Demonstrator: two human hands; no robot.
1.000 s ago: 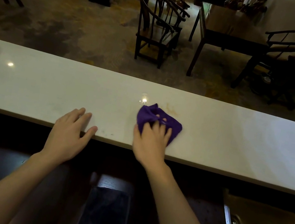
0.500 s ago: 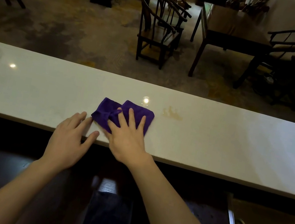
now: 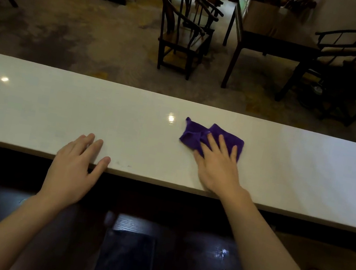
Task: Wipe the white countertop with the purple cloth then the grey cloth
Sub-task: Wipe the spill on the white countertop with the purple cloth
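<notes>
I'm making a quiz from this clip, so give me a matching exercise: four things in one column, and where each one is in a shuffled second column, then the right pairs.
Things:
1. purple cloth
2. left hand
3. right hand
4. chair

Places:
A. on the floor beyond the countertop
B. flat on the cloth
C. on the countertop's near edge, touching no cloth
D. spread on the countertop, partly under a hand

Pairs: 1-D, 2-C, 3-B, 4-A
</notes>
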